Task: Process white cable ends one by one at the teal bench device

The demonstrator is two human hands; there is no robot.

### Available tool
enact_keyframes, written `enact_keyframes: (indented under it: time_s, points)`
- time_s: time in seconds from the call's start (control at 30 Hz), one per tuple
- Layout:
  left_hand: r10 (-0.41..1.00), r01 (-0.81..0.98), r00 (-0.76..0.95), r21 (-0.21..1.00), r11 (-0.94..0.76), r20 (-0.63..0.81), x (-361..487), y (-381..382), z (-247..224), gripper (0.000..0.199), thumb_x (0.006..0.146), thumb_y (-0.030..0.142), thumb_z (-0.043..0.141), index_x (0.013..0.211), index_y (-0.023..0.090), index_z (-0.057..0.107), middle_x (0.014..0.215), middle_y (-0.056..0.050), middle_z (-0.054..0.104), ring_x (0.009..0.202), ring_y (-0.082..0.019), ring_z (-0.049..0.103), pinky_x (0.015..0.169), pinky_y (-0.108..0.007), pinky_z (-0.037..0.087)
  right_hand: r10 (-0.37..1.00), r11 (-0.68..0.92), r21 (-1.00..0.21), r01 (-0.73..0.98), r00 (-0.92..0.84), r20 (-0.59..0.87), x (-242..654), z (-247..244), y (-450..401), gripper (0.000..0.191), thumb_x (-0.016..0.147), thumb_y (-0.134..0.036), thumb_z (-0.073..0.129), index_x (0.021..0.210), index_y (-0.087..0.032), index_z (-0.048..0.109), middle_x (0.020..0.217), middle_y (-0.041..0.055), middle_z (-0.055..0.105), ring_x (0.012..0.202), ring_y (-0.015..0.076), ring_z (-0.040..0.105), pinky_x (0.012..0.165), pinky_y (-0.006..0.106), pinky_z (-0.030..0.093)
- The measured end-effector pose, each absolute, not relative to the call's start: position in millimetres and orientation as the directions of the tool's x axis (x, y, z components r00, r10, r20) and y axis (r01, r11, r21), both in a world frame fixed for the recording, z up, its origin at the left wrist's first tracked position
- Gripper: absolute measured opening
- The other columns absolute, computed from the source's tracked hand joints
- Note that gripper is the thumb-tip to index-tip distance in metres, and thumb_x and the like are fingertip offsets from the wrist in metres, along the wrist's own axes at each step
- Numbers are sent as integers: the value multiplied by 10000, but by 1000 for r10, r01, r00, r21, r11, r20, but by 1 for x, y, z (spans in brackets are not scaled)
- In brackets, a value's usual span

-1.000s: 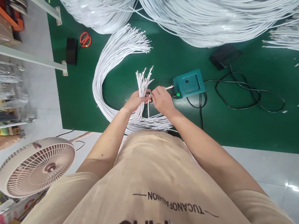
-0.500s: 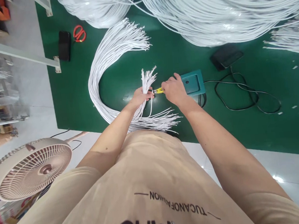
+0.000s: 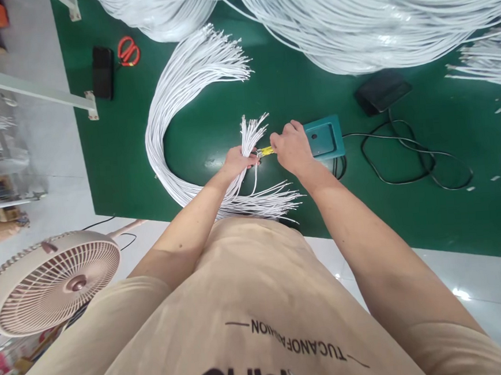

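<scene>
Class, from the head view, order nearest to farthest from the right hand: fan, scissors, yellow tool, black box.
1. Yellow tool, in the right hand
2. Black box, right of the hand
3. Scissors, upper left
4. Fan, lower left

Tan T-shirt point(image 3: 248, 274), short sleeves point(image 3: 132, 312), black "TUCANOFASHION" lettering point(image 3: 299, 342), bare forearms point(image 3: 194, 215)

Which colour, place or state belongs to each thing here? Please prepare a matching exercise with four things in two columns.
1. Scissors
2. Fan
3. Yellow tool
4. Left hand

A. held in the right hand
B. beyond the edge of the green table
C. gripping white wires
D. red, lying on the table

Right pairs: 1-D, 2-B, 3-A, 4-C
</scene>
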State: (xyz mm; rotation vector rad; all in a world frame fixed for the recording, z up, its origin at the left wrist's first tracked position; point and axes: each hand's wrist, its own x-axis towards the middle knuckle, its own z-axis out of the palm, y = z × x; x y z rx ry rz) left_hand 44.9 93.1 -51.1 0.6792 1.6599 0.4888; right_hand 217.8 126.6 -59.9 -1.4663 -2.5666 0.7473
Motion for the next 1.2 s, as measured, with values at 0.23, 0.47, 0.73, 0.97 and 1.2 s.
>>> enact_keyframes:
  time_s: [0.23,0.47,0.73,0.97,1.2]
  points:
    - [686,210,-108,658,724,-720,43,93,-53,350,569,49,716,912,73,654,584,-12,660,547,-121,609,550,-220,408,829,421,-475,773,-541,-145,217,-60,127,241,860,-175,440,927,-137,668,853,147,657,1066,310,494,1050,572,249]
    - [664,182,-87,644,743,-742,43,96,-52,323,557,40,708,873,69,644,533,-6,631,541,-126,591,546,-230,392,901,379,-423,823,-432,-33,231,-53,110,351,945,-264,380,1219,-168,579,1332,123,556,1338,274,351,1164,594,62]
    - [670,148,-76,656,740,-738,34,92,-49,319,566,57,699,878,66,635,566,-15,631,562,-130,589,597,-256,408,962,250,-354,902,-272,-14,245,-58,103,533,942,-301,353,1461,-182,322,1556,131,275,1450,309,139,1099,679,70]
    - [756,71,5,754,653,-655,19,84,-32,456,575,107,732,1021,88,643,694,8,627,620,-89,557,646,-245,402,678,665,-494,560,-730,85,200,-36,67,352,969,-207,292,1116,-129,602,1114,150,628,1051,248,502,908,457,393]
    - [734,44,69,737,674,-676,13,82,-23,324,557,173,780,856,105,674,731,-7,633,688,-101,576,652,-234,409,686,523,-624,580,-722,-96,160,-49,11,324,906,-102,338,776,-197,619,876,125,629,1026,248,478,902,423,388]
